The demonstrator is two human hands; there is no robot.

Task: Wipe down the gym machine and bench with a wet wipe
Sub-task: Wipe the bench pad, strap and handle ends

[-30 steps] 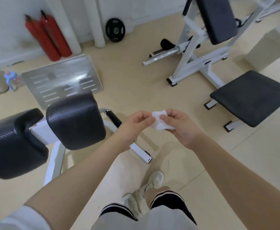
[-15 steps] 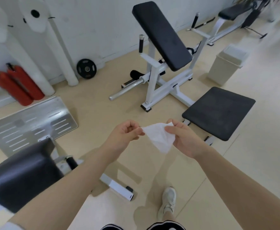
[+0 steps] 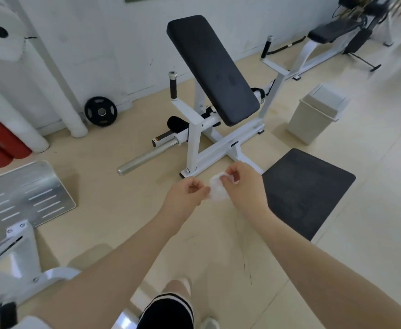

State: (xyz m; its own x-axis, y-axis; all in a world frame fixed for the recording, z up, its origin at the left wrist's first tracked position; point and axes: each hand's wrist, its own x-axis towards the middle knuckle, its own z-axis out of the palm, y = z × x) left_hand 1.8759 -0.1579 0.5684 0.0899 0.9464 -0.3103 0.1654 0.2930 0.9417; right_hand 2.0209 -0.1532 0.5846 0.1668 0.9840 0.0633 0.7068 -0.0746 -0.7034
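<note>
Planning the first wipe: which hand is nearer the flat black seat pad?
Right. The right hand sits just beside the seat pad's near edge; the left hand is farther off, across the wet wipe both pinch.

Both hands met over the floor [image 3: 123, 198], the left hand [image 3: 185, 198] and right hand [image 3: 244, 186] pinching a bunched white wet wipe [image 3: 216, 191] between them. Beyond stood a white gym machine [image 3: 201, 143] with its tilted black pad [image 3: 213, 70], a flat black seat [image 3: 306, 191] nearby.
</note>
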